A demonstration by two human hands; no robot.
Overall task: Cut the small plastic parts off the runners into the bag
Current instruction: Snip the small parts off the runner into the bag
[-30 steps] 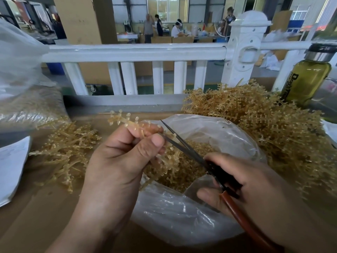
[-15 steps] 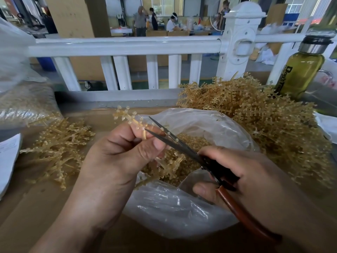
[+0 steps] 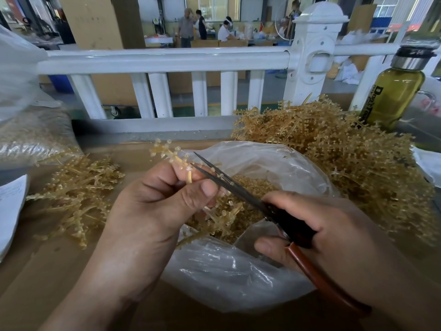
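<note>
The left grip [image 3: 152, 211] pinches one runner [image 3: 167, 151] between thumb and curled fingers, directly above the bag [image 3: 226, 278] mouth, so severed parts drop in. The right grip [image 3: 329, 240] is closed round the scissors [image 3: 226, 185] handles. The blades, slightly parted, meet the runner beside the left thumb. A runner pile [image 3: 346, 163] lies beyond the right grip, within reach.

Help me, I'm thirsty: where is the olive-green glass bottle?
In the head view, the olive-green glass bottle stands at far right, behind the big pile of tan plastic runners, right of the white railing post.
</note>
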